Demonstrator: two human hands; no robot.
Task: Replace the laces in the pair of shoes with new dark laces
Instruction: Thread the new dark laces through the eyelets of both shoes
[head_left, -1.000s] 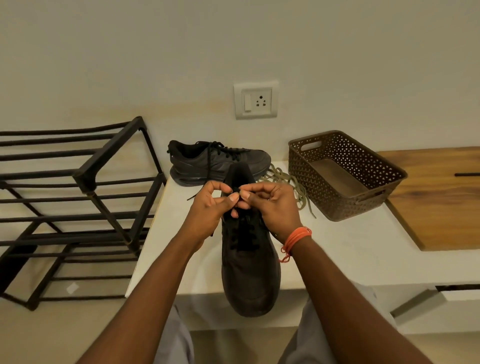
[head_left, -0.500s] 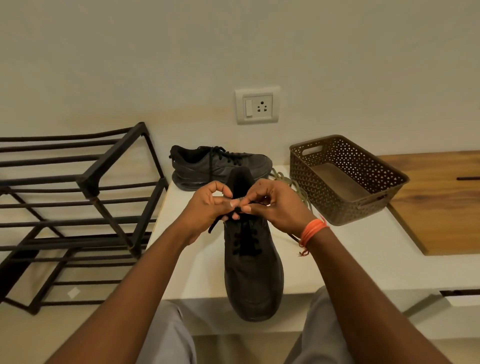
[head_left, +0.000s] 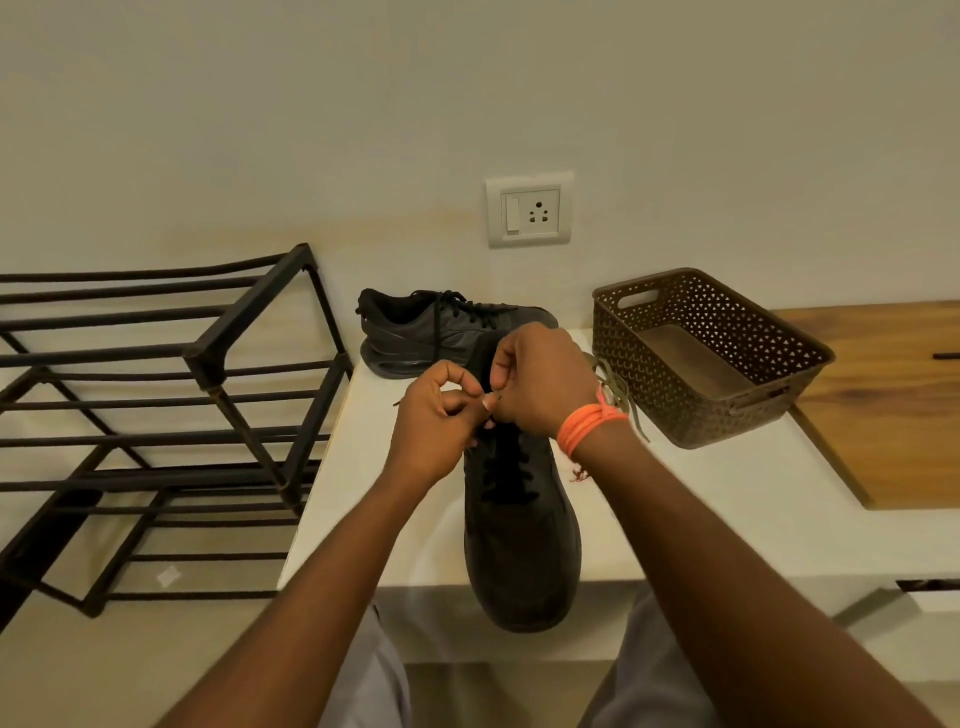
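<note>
On the white counter (head_left: 727, 499) a dark shoe (head_left: 522, 551) lay lengthwise, its toe hanging over the near edge and its heel toward the wall. Above its upper eyelets both hands met, knuckles nearly touching: the left hand (head_left: 434, 423) had its fingers curled and pinched the dark lace (head_left: 503, 470), whose free tip poked out to the left of that hand, while the right hand (head_left: 540, 382), with an orange band (head_left: 587, 423) on its wrist, pinched the same lace from above. Dark lacing already crossed the shoe's lower eyelets. Behind it, close to the wall, the second shoe (head_left: 441, 332) stood on its sole, side-on and laced in black. Olive old laces (head_left: 621, 395) lay heaped just beside a brown perforated basket (head_left: 717, 410) on the right. A black metal rack (head_left: 171, 415) stood left of the counter, and a wall socket (head_left: 530, 210) sat above.
</note>
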